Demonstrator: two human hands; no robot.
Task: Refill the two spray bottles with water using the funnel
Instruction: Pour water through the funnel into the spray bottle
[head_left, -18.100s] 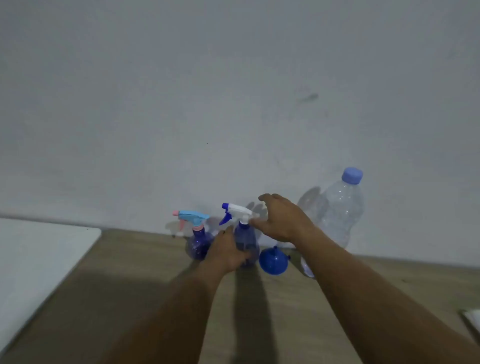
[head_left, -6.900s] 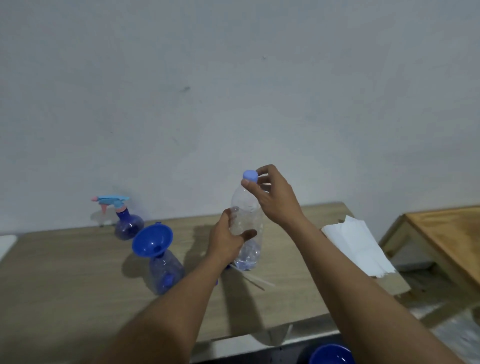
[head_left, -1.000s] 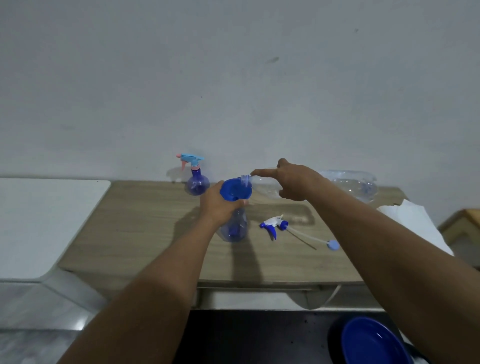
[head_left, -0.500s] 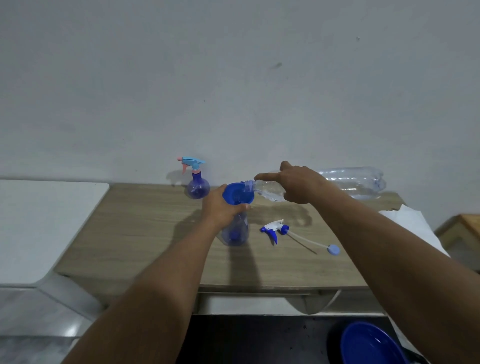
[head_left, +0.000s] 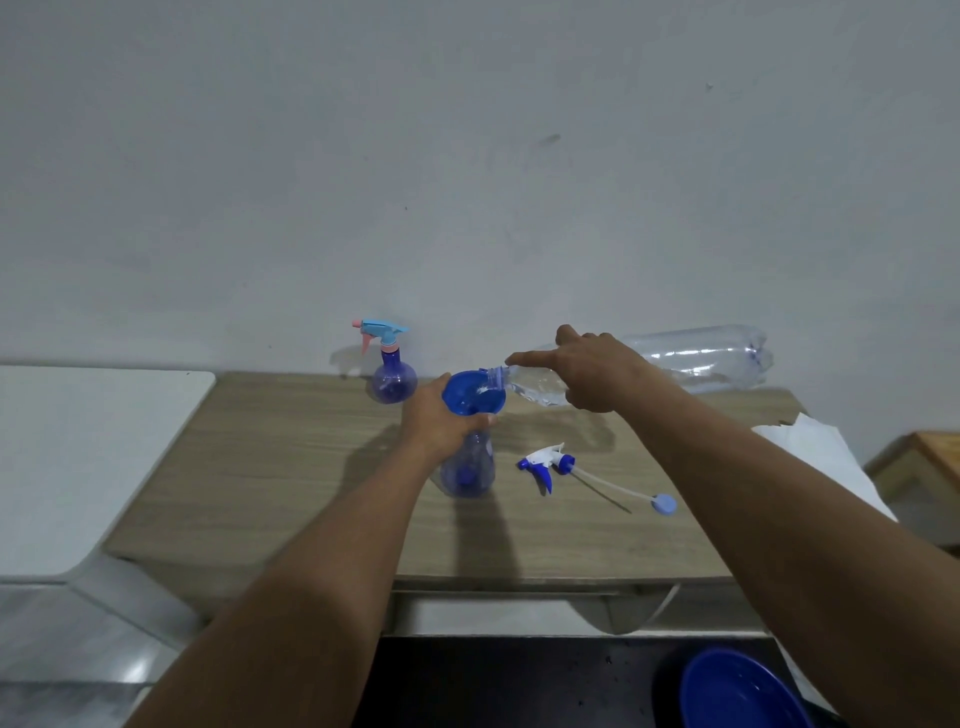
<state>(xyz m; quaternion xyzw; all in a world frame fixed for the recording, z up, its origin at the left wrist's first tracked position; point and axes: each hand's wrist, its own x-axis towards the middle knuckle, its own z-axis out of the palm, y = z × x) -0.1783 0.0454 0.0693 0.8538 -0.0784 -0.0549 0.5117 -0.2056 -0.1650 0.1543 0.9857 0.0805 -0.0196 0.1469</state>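
A blue funnel (head_left: 471, 394) sits in the neck of an open blue spray bottle (head_left: 467, 470) on the wooden table (head_left: 270, 467). My left hand (head_left: 441, 422) grips the funnel and bottle neck. My right hand (head_left: 597, 371) holds a clear water bottle (head_left: 696, 358) tipped sideways, its mouth over the funnel's rim. The removed white-and-blue spray head (head_left: 548, 462) with its tube lies on the table to the right. A second spray bottle (head_left: 390, 371) with a light blue and pink head stands at the back near the wall.
A light blue bottle cap (head_left: 666, 504) lies by the tube's end. White paper (head_left: 810, 452) hangs off the table's right end. A white surface (head_left: 78, 457) adjoins on the left, a wooden stool (head_left: 930, 467) on the right, a blue bowl (head_left: 737, 691) below.
The water bottle's mouth has settled lower onto the funnel's rim, and the bottle is tipped a little further. My left hand stays on the funnel.
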